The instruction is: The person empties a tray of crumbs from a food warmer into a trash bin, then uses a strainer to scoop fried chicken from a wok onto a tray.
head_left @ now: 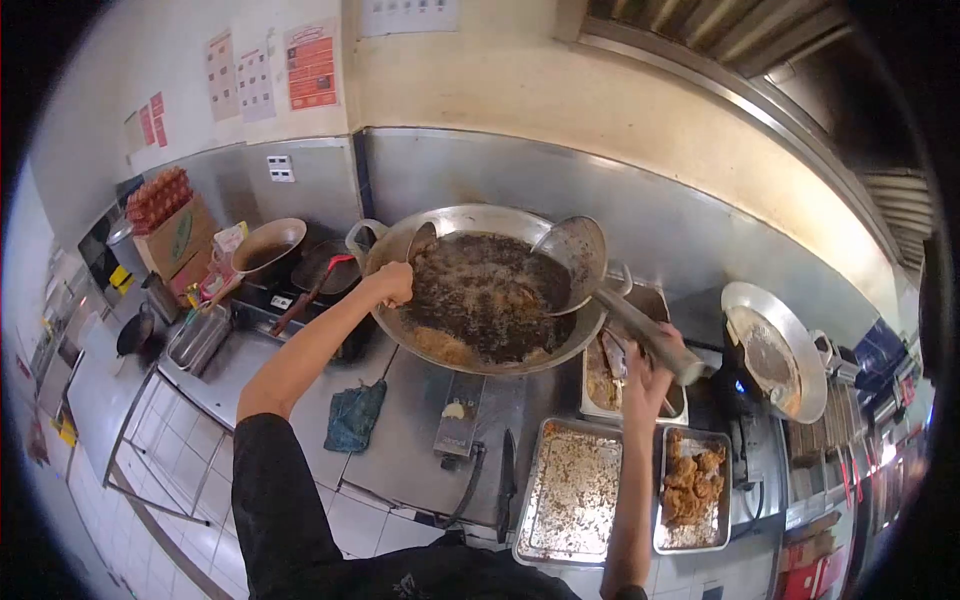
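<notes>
A wide metal wok holds dark, bubbling oil with browned bits at its near side. My left hand is closed at the wok's left rim, gripping what looks like a ladle whose bowl shows just above my fingers. A large round strainer rests in the wok's right side, tilted. Its thick handle runs out over the rim toward me, and my right hand is wrapped round it from below. Part of that grip is hidden by the handle.
Fried pieces lie in a small tray, beside a crumb-covered tray. A second wok sits over a blue flame at right. A smaller pan and cloth are at left. Egg trays top a box.
</notes>
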Motion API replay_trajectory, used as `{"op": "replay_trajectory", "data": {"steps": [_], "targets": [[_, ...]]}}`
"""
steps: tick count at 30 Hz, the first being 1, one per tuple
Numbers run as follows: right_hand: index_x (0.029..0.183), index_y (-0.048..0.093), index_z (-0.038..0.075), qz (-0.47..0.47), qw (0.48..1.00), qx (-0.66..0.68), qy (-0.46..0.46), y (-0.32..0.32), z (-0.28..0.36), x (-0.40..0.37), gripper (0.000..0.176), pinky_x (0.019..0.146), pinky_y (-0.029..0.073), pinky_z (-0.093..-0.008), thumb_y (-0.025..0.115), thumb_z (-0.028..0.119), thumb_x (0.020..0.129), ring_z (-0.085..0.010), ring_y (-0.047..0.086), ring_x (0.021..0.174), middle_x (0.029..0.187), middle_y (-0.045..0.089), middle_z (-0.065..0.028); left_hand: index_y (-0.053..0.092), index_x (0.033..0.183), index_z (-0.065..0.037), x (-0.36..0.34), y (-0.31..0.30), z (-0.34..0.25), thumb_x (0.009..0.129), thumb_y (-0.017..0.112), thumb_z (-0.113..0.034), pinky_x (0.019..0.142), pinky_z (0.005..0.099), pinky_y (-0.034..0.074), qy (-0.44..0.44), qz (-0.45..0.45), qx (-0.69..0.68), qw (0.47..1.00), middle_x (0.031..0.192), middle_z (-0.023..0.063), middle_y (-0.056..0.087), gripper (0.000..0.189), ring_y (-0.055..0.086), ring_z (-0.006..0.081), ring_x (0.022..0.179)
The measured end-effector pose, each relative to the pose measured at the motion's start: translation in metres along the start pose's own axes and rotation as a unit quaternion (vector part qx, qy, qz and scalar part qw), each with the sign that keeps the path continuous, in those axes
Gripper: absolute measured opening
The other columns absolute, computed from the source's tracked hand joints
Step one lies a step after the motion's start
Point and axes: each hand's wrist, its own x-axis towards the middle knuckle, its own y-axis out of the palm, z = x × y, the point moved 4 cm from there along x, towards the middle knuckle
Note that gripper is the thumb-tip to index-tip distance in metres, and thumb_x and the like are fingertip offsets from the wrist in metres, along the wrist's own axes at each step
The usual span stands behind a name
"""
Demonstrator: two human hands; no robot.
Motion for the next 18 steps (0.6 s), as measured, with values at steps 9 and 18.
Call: {"op": "replay_trajectory", "data": {"steps": [9,18], "targets": [[0.06,0.036,0.002,-0.011,0.981,0.066,-0.18,0.025,0.119,0.008,0.036,0.045,0.028,-0.0275,0.061,0.004,0.086,-0.0109,0.036,0.049,0.055,0.039,-0.002,0.035,0.134,0.017,0.004,0.022,0.003,0.088,0.05,-0.006,0.047,0.0315,0.049,0.047,0.161,-0.347,0.923,0.075,0.0159,0.066,0.054,0.06,0.0181,0.052],[0.059,0.039,0.007,-0.15,0.988,0.033,-0.02,0.05,0.094,-0.007,0.043,0.048,0.025,-0.0229,0.057,0.019,0.096,-0.0038,0.033,0.054,0.057,0.041,0.003,0.058,0.081,0.012,-0.02,0.005,-0.039,0.086,0.052,-0.004,0.043,0.0325,0.043,0.047,0.056,-0.504,0.86,0.064,0.0115,0.058,0.017,0.055,0.018,0.049]]}}
